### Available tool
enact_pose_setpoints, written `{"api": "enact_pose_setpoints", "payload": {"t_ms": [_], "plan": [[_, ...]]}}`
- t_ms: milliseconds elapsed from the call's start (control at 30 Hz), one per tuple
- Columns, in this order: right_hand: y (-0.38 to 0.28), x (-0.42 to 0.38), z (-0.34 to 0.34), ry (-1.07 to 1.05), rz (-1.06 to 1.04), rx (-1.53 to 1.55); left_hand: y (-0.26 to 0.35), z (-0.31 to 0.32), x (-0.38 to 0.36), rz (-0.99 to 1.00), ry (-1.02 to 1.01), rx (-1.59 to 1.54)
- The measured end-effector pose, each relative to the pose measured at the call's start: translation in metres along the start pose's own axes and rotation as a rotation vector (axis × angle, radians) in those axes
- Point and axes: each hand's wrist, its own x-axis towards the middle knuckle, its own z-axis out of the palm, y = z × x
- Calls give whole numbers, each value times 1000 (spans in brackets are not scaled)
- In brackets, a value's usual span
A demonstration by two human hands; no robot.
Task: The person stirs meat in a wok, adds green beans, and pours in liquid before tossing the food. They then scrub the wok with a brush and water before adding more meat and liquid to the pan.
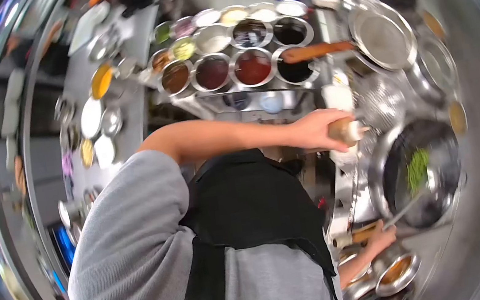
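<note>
My left hand (318,130) is closed around a squeeze bottle (343,132) with a tan body and a pale nozzle. The bottle lies nearly sideways, its nozzle toward the wok (380,182). Down at the lower right, my right hand (381,238) grips the thin metal handle of a ladle (404,211). That handle reaches into the wok, where the ladle's end is hard to make out. Thin green vegetable pieces (418,170) lie in a small heap on the wok's dark inner surface.
Metal pots of dark and red sauces (253,67) stand in rows at the top. A wooden handle (318,51) crosses there, near a round strainer (385,38). Below my right hand sits a pan of orange-brown liquid (396,271). A side counter (130,113) holds bowls at left.
</note>
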Motion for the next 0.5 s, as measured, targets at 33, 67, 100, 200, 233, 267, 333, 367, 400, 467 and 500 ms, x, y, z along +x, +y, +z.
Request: {"api": "enact_pose_setpoints", "payload": {"t_ms": [33,67,100,200,233,267,333,367,400,467,500], "plan": [[-33,-8,-9,232,-48,-160,-8,-25,-37,20,116,13],[-41,4,-3,263,-102,22,-9,-54,-74,-84,195,53],[-49,19,3,287,-148,208,-7,-81,-111,-186,271,88],[-160,15,11,-153,-303,661,-27,-155,-222,-456,673,368],[-207,5,18,-319,-318,795,-36,-182,-254,-549,797,531],[-264,-21,21,-432,-377,837,-59,-210,-288,-597,937,498],[-373,-88,38,-672,-505,859,-81,-258,-324,-676,1176,468],[-417,-120,47,-798,-570,834,-81,-280,-334,-713,1273,471],[-456,-148,64,-884,-614,835,-95,-298,-343,-661,1352,527],[-527,-195,102,-1018,-730,798,-119,-325,-354,-646,1397,494],[-561,-217,117,-1065,-800,764,-132,-335,-359,-642,1416,479]]}}
